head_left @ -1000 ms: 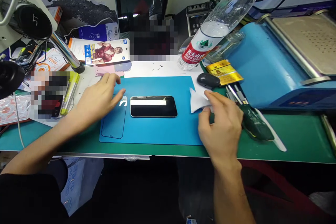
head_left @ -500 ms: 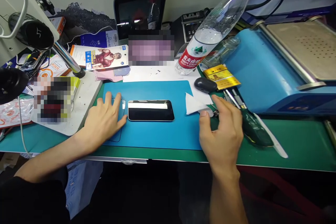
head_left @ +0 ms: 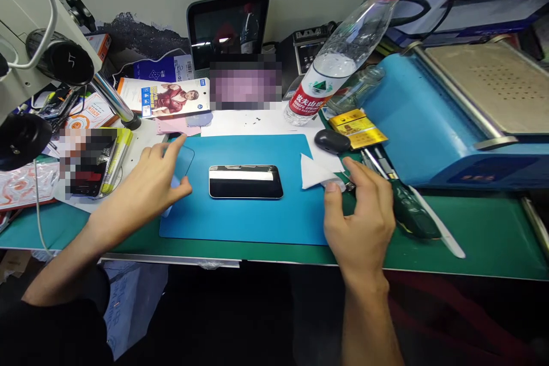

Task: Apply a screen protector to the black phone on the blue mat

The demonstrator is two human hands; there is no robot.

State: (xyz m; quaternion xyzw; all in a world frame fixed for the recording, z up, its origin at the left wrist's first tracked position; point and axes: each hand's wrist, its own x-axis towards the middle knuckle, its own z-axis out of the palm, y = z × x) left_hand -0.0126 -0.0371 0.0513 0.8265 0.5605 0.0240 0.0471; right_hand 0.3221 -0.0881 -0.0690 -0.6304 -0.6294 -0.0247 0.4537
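While left grip (head_left: 152,177) pinches clear sheet (head_left: 185,161), right grip (head_left: 364,214) half-open beside wipe (head_left: 316,172); yellow pack (head_left: 359,128), bottle (head_left: 317,84) beyond.

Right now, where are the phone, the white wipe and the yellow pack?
Phone (head_left: 246,189): head view, on its dark screen.
White wipe (head_left: 315,172): head view, on its flat left part.
Yellow pack (head_left: 358,128): head view, on its upper face.
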